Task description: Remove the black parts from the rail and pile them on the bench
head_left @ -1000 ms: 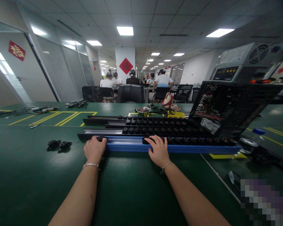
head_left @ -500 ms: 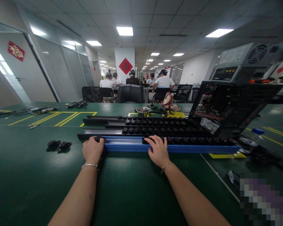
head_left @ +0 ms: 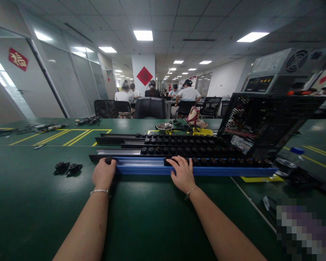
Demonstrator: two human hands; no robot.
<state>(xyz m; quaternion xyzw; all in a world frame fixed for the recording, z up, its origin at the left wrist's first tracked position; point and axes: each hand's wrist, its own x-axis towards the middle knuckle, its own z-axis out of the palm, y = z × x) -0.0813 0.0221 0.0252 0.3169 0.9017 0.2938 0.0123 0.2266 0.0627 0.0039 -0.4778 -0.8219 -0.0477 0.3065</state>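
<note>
Pinching a small black knob at the left end of the blue rail, the left hand is curling its fingers around it. The right hand is resting on the rail with fingers spread, touching the row of black parts. The rail is lying across the green table.
</note>
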